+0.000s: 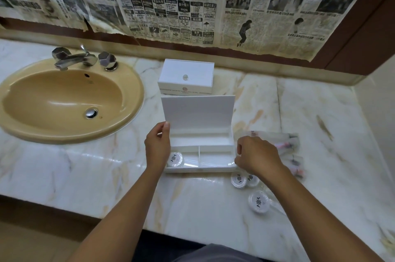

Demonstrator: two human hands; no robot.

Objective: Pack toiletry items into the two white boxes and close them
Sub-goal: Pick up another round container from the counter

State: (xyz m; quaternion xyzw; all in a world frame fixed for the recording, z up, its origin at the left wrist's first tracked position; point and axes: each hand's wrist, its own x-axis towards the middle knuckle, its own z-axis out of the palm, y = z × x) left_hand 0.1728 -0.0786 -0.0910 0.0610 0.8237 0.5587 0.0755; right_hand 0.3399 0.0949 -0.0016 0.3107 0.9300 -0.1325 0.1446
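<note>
— Box [198,150], the open one, sits mid-worktop [106,167] with its lid [197,112] stood up; the shut box [186,77] waits behind it.

— And the hands?

— Left hand [157,146] pinches the lid's left edge. Right hand [255,158] is curled at the box's right end; whether its fingers hold anything, I cannot tell.

— One soap [175,159] lies in the front-left compartment.

— Best to keep that lid steady, I'd say, and drop the loose soaps [244,179] in flat, one compartment each.

Two white boxes [185,76], four round soap packets [175,159], one sink [70,99]
</note>
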